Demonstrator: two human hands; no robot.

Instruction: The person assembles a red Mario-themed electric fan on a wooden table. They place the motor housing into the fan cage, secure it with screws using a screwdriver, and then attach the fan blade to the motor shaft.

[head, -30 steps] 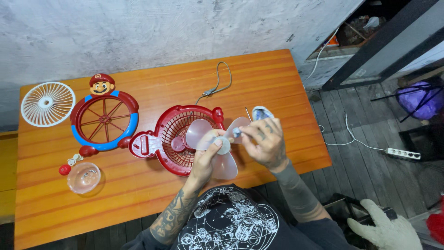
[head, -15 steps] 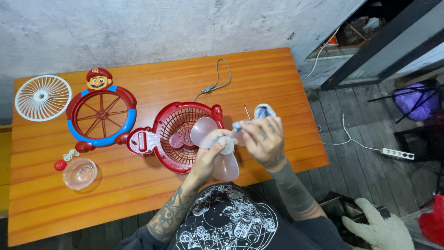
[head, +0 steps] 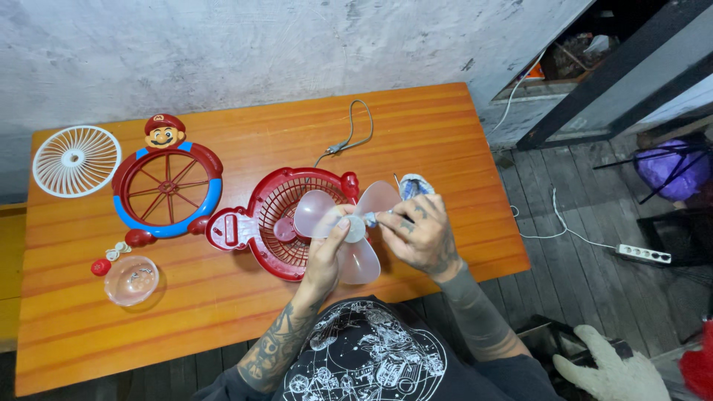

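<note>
three translucent blades make up the fan blade [head: 349,226], held up over the counter [head: 260,312] just at 3 o'clock of the red grille [head: 278,223]. left hand [head: 327,256] is clamped on it, thumb pressed on the white hub. right hand [head: 420,234] pinches shut on a small pale cloth or wipe [head: 369,219] against the hub's edge; i cannot tell exactly what that bit is. a blue-white wad [head: 414,184] sits behind the right hand at 12 o'clock, beside a thin metal pin [head: 397,182].

to do this well, i judge the left thumb should keep the hub steady while the right hand works around the hub with light pressure, since thin blades flex easily.

further out: a grey cord [head: 349,137] at 12 o'clock of the grille, a red-and-blue front ring [head: 167,193] with a cartoon head at 9 o'clock, a white round guard [head: 76,161] beyond it, a clear bowl [head: 131,281] and a red knob [head: 101,266] at 8 o'clock.
</note>
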